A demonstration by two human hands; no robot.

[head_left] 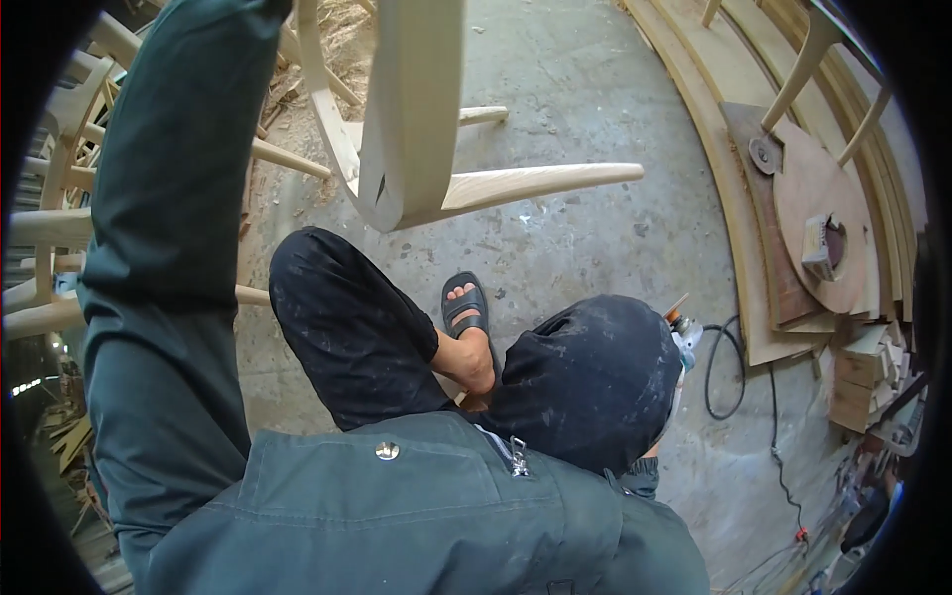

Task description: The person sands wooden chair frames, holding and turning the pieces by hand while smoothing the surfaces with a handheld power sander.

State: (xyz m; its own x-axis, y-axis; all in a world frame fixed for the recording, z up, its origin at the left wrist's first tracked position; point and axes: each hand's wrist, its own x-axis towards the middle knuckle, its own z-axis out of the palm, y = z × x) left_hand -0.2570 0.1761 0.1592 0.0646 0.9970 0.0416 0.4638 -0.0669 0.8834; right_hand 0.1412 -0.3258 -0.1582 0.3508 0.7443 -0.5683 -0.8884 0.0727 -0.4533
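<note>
A pale, unfinished wooden chair frame (412, 129) rises in front of me, one leg (555, 181) pointing right. My left arm (169, 198) stretches up beside it in a dark green sleeve; its hand is beyond the top edge. My right arm goes down beside my right knee (595, 377), where only a sliver of skin by the cuff (645, 478) shows. The fingers of my right hand are hidden behind the knee. Just past that knee sticks out part of a power tool (686, 342) with an orange-brown tip; whether the hand holds it is hidden.
More wooden chair frames (50, 233) crowd the left side. Wood shavings (342, 40) lie on the concrete floor (555, 89). On the right are long boards (699, 149), a round panel (818, 198) with a small box (821, 246), stacked wood blocks (863, 372) and a black cable (739, 382).
</note>
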